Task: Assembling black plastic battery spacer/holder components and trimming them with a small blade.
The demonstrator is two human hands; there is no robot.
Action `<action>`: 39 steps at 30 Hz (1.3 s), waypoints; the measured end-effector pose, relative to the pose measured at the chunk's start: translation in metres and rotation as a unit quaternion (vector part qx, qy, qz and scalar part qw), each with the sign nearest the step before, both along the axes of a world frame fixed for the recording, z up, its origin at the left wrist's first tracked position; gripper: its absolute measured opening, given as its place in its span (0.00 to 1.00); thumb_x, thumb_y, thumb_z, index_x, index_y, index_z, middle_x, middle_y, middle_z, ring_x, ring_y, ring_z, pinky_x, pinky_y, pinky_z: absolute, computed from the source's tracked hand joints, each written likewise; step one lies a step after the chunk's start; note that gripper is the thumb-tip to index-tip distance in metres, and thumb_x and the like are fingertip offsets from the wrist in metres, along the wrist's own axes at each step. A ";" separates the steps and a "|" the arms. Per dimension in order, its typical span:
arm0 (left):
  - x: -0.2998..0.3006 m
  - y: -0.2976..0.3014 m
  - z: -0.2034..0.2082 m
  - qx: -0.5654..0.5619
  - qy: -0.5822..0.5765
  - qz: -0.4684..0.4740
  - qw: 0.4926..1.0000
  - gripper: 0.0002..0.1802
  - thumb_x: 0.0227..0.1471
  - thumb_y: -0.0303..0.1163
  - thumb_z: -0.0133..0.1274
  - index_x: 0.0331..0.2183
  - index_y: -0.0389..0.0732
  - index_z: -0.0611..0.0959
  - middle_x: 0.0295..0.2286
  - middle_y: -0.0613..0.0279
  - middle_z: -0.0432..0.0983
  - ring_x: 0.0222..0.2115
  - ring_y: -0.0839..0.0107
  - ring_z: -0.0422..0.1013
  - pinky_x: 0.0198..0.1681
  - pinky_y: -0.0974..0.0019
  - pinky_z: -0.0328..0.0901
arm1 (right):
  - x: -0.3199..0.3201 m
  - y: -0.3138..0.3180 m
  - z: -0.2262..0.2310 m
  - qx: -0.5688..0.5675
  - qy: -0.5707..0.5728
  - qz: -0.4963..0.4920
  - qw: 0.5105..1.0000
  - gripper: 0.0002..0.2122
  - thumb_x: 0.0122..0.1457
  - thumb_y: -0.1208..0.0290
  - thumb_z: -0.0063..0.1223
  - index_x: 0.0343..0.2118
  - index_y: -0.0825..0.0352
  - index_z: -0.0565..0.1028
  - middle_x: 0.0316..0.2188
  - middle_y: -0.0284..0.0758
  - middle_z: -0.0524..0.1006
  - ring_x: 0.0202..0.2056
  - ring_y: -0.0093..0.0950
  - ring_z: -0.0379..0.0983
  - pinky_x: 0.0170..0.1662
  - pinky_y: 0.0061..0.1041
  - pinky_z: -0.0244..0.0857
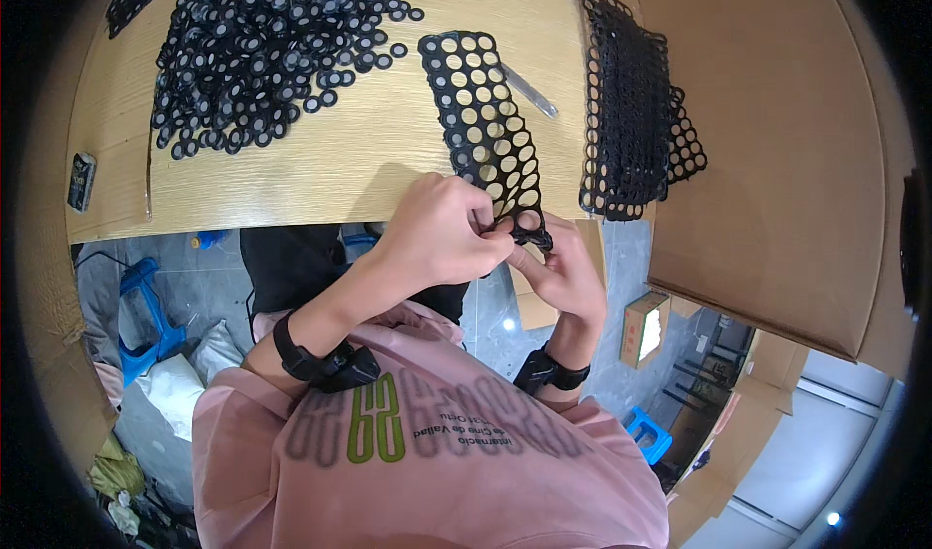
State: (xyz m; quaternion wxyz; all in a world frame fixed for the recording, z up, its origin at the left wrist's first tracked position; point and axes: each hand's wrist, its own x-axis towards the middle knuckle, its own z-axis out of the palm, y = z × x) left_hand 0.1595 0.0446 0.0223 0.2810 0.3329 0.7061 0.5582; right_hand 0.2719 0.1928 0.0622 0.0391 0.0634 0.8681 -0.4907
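Black perforated sheet [480, 126] between curled fingers [474, 200]

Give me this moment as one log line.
left hand: pinching perforated sheet, near end | right hand: holding same end | disc heap: on table, left

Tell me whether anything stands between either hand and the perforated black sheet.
Nothing visible does: the left hand and the right hand are both on the near end of the perforated black sheet. The grey strip lies by its right edge, farther up the table, clear of both hands.
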 end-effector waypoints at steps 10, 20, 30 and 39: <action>0.008 0.005 -0.001 -0.003 -0.019 0.036 0.999 0.10 0.32 0.30 0.57 0.12 0.33 0.78 0.09 0.51 0.70 0.09 0.61 0.68 0.16 0.64 0.63 | 0.012 0.000 -0.003 0.009 -0.002 -0.007 1.000 0.08 0.53 0.79 0.57 0.36 0.73 0.74 0.32 0.40 0.76 0.34 0.31 0.72 0.41 0.27 0.64; 0.007 0.001 0.001 0.044 -0.060 0.080 0.994 0.09 0.39 0.23 0.54 0.13 0.31 0.75 0.10 0.66 0.68 0.14 0.85 0.62 0.16 0.74 0.56 | 0.028 0.010 -0.009 -0.064 0.008 -0.084 0.994 0.07 0.55 0.77 0.57 0.35 0.74 0.73 0.26 0.30 0.74 0.28 0.16 0.66 0.32 0.18 0.62; -0.075 -0.058 0.003 -0.007 0.280 0.361 0.890 0.06 0.42 0.22 0.52 0.28 0.35 0.81 0.22 0.54 0.76 0.22 0.63 0.73 0.27 0.64 0.66 | 0.061 0.074 -0.007 0.128 -0.051 -0.212 0.967 0.09 0.51 0.73 0.62 0.26 0.71 0.73 0.15 0.29 0.70 0.19 0.15 0.61 0.21 0.21 0.56; -0.095 -0.107 -0.036 -0.026 0.370 0.436 0.820 0.06 0.44 0.20 0.53 0.29 0.36 0.79 0.30 0.57 0.72 0.32 0.58 0.68 0.35 0.60 0.65 | 0.040 0.094 -0.017 0.261 0.009 -0.329 0.907 0.12 0.47 0.72 0.64 0.25 0.71 0.70 0.14 0.34 0.68 0.19 0.23 0.63 0.25 0.27 0.61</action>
